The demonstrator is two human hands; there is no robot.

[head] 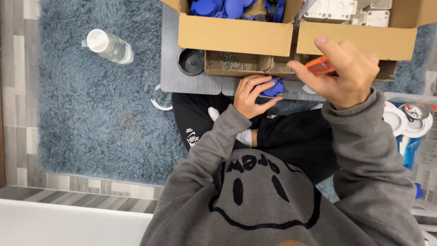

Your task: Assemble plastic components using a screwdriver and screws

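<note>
My left hand (250, 95) grips a small blue plastic part (274, 89) at the near edge of a low grey table (191, 82). My right hand (346, 70) is closed around an orange-handled screwdriver (320, 66), whose tip points left onto the blue part. Both arms wear grey sleeves, and I sit cross-legged on the floor behind the table.
On the table stand a cardboard box of blue parts (234, 34), a box of white parts (359, 38), a small open box of screws (230, 63) and a black round cup (190, 61). A water bottle (108, 46) lies on the blue shaggy rug (100, 105). White and blue pieces (407, 120) sit at right.
</note>
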